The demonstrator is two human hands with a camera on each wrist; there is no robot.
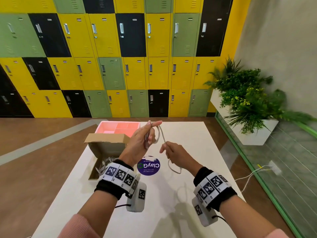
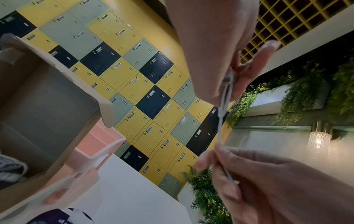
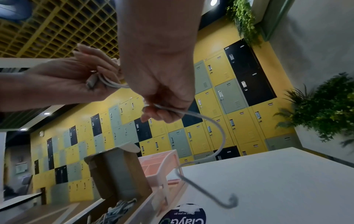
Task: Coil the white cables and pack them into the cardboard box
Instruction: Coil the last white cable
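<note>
Head view bright and even, overhead light: soft arm shadows on the tabletop [image 1: 188, 169] below the fingers [image 1: 155, 124], strong fisheye bend in the lockers [image 1: 103, 48] at the edges. Both wrist views dimmer and noisier, fingers close to the lens soft and motion-blurred. Wall lamp [image 2: 319, 140] right of the fingers flares in the left wrist view; plant [image 3: 321, 113] smeared at the right wrist's edge.

White table [image 1: 197, 134]: cardboard box [image 1: 106, 148], pink tray [image 1: 103, 127], round purple sticker [image 1: 148, 166].
</note>
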